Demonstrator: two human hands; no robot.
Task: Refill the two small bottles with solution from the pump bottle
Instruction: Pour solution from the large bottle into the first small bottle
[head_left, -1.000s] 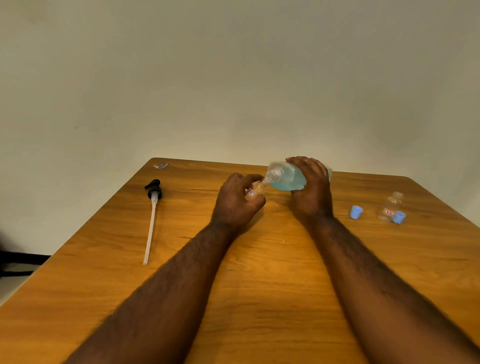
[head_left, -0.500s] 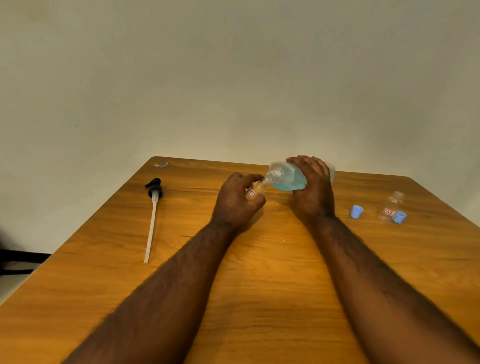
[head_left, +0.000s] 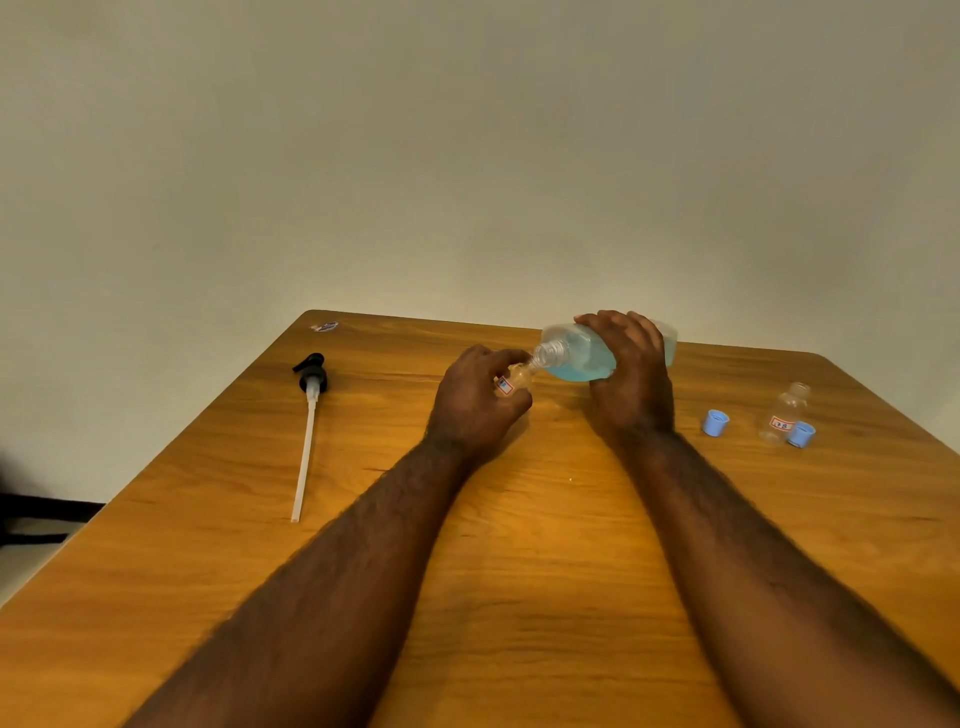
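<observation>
My right hand (head_left: 631, 374) grips the large clear bottle (head_left: 576, 356) of blue solution, tipped on its side with its open neck pointing left. The neck meets the mouth of a small clear bottle (head_left: 511, 382) with a red-edged label, which my left hand (head_left: 475, 402) holds tilted above the table. A second small clear bottle (head_left: 782, 415) stands uncapped at the right. Two blue caps lie near it, one (head_left: 715, 422) to its left and one (head_left: 801, 434) against its base. The black pump head with its long white tube (head_left: 307, 431) lies at the left.
The wooden table (head_left: 519, 545) stands against a plain pale wall. A small sticker (head_left: 325, 326) lies at the table's far left corner. A dark object (head_left: 31, 512) shows on the floor to the left.
The large bottle has tipped slightly further, its neck staying at the small bottle's mouth. Both hands hold almost the same places.
</observation>
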